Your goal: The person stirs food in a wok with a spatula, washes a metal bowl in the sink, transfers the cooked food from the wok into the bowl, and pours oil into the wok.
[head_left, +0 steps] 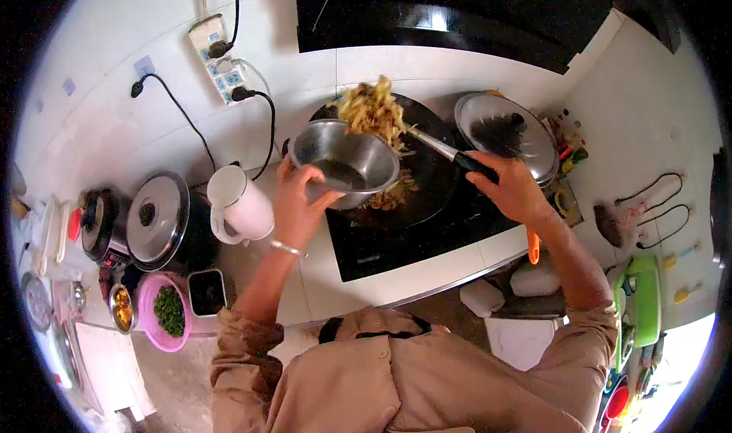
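My left hand (301, 204) grips the rim of a stainless-steel bowl (374, 162), which is tilted over the left side of a dark wok (438, 193). Fingers of my right hand (511, 185) wrap around the black handle of a metal spatula (435, 142). Its blade is hidden beneath a heap of cooked, yellow-brown food strips (374, 113), raised beside the far rim of the bowl. More of that food (393, 193) lies in the wok, partly behind the bowl. Only a little dark residue shows inside the bowl.
A glass-lidded pan (507, 136) stands right of the wok, near several bottles (572, 139). Leftward are a white kettle (240, 204), a large lidded pot (158, 219), a pink basin of chopped greens (166, 311) and a black-filled container (207, 292). Power cords hang along the wall.
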`<action>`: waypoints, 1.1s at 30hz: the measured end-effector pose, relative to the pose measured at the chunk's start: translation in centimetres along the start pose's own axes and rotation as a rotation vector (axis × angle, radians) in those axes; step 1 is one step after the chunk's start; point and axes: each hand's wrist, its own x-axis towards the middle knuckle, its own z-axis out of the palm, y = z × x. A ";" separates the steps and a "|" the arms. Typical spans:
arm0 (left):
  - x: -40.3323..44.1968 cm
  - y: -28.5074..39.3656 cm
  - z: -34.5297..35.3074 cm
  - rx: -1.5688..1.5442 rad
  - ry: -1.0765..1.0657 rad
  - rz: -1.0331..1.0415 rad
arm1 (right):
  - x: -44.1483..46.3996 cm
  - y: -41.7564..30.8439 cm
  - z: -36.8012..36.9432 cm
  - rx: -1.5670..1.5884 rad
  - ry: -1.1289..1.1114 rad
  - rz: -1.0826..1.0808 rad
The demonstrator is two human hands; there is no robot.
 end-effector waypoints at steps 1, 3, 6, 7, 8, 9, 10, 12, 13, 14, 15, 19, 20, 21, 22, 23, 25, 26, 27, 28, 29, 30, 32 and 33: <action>0.5 -0.5 1.0 -0.017 -0.019 0.007 | -0.2 -1.0 -0.5 -0.182 0.063 -0.210; 0.8 0.2 1.7 -0.033 -0.039 0.014 | -0.4 -3.6 -1.5 -0.356 -0.047 -0.212; 0.7 0.9 2.1 -0.080 0.013 -0.020 | -0.5 -3.4 -1.8 -0.445 -0.095 -0.166; 0.3 0.5 2.1 -0.084 0.011 -0.019 | -0.4 -2.6 -2.1 -0.366 -0.033 -0.129; -0.1 0.1 2.1 -0.138 0.007 -0.049 | -0.1 -1.8 -2.4 -0.369 -0.034 -0.126; -0.5 -0.1 2.0 -0.191 0.000 -0.084 | 0.2 -0.7 -2.7 -0.306 0.009 -0.050; -0.7 -0.3 1.6 -0.214 -0.004 -0.113 | 0.4 0.5 -2.8 -0.240 0.049 0.030; -1.0 -1.0 0.3 -0.196 0.001 -0.105 | 1.2 4.6 -1.8 -0.203 0.038 0.040; -1.1 -1.0 -0.3 -0.177 0.017 -0.092 | 1.8 6.5 -1.4 -0.169 0.036 0.041; -1.1 0.2 -1.5 -0.177 0.038 -0.083 | 2.7 8.1 -1.5 -0.165 0.033 0.048; -1.3 0.6 -2.6 -0.175 0.031 -0.083 | 3.8 9.4 -1.7 -0.092 -0.213 0.156; -2.8 0.9 -6.1 -0.150 0.067 -0.146 | 6.2 9.4 -2.9 -0.012 -0.616 0.503; -3.1 1.0 -6.7 -0.152 0.094 -0.162 | 6.7 9.7 -2.6 -0.011 -0.620 0.500; -3.4 1.2 -7.3 -0.148 0.096 -0.166 | 7.2 10.2 -1.9 0.110 -0.707 0.560; -3.8 1.4 -7.7 -0.088 0.100 -0.168 | 7.7 10.9 -1.0 0.231 -0.796 0.617; -4.1 1.5 -8.1 -0.030 0.103 -0.167 | 7.7 10.9 0.8 0.376 -0.838 0.603; -4.6 1.2 -8.1 -0.065 0.104 -0.204 | 6.7 9.4 6.4 0.666 -0.811 0.587; -4.7 1.3 -8.0 -0.104 0.122 -0.246 | 6.5 9.9 9.7 0.784 -0.803 0.545; -4.9 1.3 -7.9 -0.142 0.140 -0.286 | 6.0 9.2 12.2 0.876 -0.692 0.557; -5.0 1.2 -8.0 -0.138 0.148 -0.285 | 5.7 8.5 13.7 0.950 -0.626 0.521; -5.2 1.2 -8.1 -0.047 0.133 -0.227 | 5.6 7.4 14.2 0.953 -0.627 0.516; -5.2 1.1 -8.1 0.043 0.115 -0.167 | 5.4 6.2 14.3 0.971 -0.543 0.528; -5.0 1.8 -8.2 0.019 0.120 -0.139 | 4.8 5.8 14.3 0.987 -0.451 0.540; -4.9 2.0 -8.2 -0.005 0.126 -0.114 | 4.5 5.9 14.5 0.997 -0.440 0.509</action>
